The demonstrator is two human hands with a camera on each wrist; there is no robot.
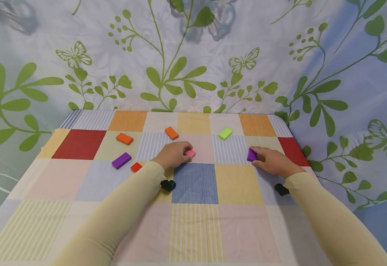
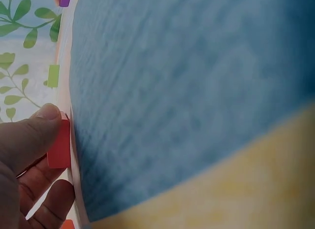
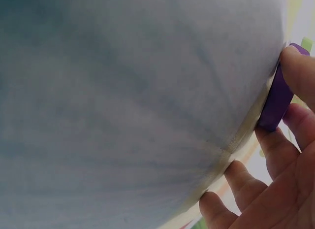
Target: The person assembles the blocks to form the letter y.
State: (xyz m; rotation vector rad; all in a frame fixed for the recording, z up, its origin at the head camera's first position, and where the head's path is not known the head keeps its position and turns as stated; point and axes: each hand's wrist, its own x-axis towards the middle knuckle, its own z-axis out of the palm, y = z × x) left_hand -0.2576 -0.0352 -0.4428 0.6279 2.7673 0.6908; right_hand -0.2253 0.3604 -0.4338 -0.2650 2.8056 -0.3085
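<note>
Left hand: the left hand [image 1: 172,156] is laid low on the checked tablecloth [image 1: 193,221], its thumb and fingers closed on a pink block [image 1: 190,153]; in the left wrist view the thumb [image 2: 34,135] is seen pressed on the block's upper end, the fingers curled below it.
Right hand: the right hand [image 1: 271,160] is set on the cloth further right, its fingertips pinched on the end of a purple block [image 1: 252,154]; in the right wrist view the block [image 3: 278,98] is held against the cloth between thumb and fingers.
Why so held: each block appears to be gripped by its narrow sides, judged the easiest hold for a thin flat piece lying on cloth; whether either block is lifted clear cannot be told.
Loose blocks: a second purple block [image 1: 121,160] and a small red block [image 1: 135,167] lie left of the left forearm; two orange blocks [image 1: 124,138] [image 1: 171,133] and a lime green block [image 1: 225,133] lie beyond the hands, all well apart.
Edges: the right hand is near the table's right edge, where the cloth falls away; the far edge meets a leaf-printed curtain [image 1: 193,55].
Open room: bare cloth is left between the two hands and across the whole near half of the table, crossed only by the sleeves.
</note>
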